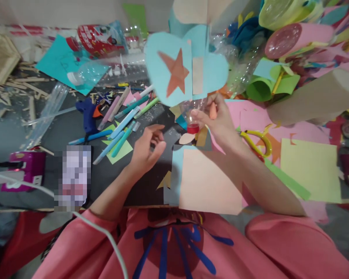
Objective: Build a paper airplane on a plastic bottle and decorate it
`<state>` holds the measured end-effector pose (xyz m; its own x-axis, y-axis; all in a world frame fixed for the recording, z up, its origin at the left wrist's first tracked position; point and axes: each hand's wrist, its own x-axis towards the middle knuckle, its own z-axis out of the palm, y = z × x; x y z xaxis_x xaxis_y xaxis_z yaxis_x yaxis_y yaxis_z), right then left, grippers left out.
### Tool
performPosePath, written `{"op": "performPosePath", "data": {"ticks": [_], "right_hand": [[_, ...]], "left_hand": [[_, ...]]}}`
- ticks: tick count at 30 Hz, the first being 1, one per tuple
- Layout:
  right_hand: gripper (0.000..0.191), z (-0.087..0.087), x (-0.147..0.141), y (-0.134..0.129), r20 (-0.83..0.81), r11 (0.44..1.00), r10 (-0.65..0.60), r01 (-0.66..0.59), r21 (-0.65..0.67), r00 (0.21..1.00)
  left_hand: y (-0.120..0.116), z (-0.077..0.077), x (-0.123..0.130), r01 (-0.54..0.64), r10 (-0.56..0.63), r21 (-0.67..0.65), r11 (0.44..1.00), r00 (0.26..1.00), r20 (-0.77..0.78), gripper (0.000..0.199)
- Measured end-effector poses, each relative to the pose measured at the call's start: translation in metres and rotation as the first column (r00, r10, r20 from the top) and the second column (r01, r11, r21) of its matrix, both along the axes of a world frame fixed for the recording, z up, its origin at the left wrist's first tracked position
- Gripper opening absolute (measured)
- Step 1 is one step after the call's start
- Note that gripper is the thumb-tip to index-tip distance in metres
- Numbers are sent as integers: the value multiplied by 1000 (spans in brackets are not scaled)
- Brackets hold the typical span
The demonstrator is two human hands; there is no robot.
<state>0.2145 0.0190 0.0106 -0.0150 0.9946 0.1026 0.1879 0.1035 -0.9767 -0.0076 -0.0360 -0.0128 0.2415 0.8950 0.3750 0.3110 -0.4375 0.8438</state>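
My right hand (218, 118) grips a clear plastic bottle (189, 108) near its neck. The bottle's red cap (193, 128) points down toward the table. Light-blue paper shapes (154, 58) stand above the neck and hide much of the bottle; one bears an orange paper star (176, 73). My left hand (149, 149) hovers over the dark tabletop with fingers loosely bent and thumb apart, holding nothing. Several felt-tip markers (125, 122) lie just to its left. Under my right forearm is a sheet of pale peach paper (212, 182) overlapping light-blue paper.
A blue hot glue gun (88, 116) lies left of the markers, with a phone (75, 174) nearer me. Yellow-handled scissors (258, 141) rest on pink paper at right. Bottles, including one with a red label (97, 38), and paper crafts crowd the back. A white cable (99, 228) crosses my lap.
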Motion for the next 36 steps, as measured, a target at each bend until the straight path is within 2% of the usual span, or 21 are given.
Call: {"op": "performPosePath", "data": {"ticks": [3,5,7,9,12,14,18,20,22,24,25,27,30,33,36], "right_hand": [[49,-8,-26,-14,-177,994,-84,70,-82,981],[50,-8,-42,-24,-274,990,-103,71,-123,956],[48,-6,-55,-34,-348,986,-110,57,-157,931],[47,-4,-63,-41,-381,988,-62,4,-153,922],[46,-2,-68,-50,-290,989,56,-93,-117,955],[45,-1,-67,-55,-184,982,142,-162,-94,973],[39,0,-55,-66,1,935,348,-347,-70,938],[33,-1,-46,-72,93,933,360,-360,-18,928],[25,-4,-34,-76,138,948,284,-299,111,949],[16,-10,-22,-75,99,952,113,-137,274,989],[12,-12,-16,-73,57,937,13,-32,348,998],[11,-17,-4,-67,-5,862,-198,176,476,980],[18,-21,11,-56,35,784,-435,359,507,900],[25,-23,19,-48,96,720,-545,406,562,833],[34,-26,20,-47,53,689,-450,309,655,891]], "left_hand": [[1,-7,6,122,-123,-90,988,992,0,66],[1,-13,8,154,-154,-119,981,988,13,82],[3,-16,7,128,-127,-137,982,992,16,88],[5,-15,6,53,-50,-153,987,998,23,85],[9,-7,6,-76,96,-181,981,990,101,73],[12,-1,7,-132,181,-245,961,965,191,68],[17,4,6,-161,316,-463,872,907,279,59],[20,3,3,-181,390,-540,822,870,302,51],[23,1,-1,-221,473,-580,784,818,327,44],[26,-2,-6,-269,530,-590,761,782,327,41],[27,-3,-8,-294,542,-580,760,778,316,39],[29,-5,-13,-336,533,-532,777,801,273,37],[31,-9,-20,-370,499,-458,809,843,201,38],[34,-14,-24,-375,478,-423,825,862,169,38],[37,-13,-23,-401,518,-409,820,824,230,34]]}}
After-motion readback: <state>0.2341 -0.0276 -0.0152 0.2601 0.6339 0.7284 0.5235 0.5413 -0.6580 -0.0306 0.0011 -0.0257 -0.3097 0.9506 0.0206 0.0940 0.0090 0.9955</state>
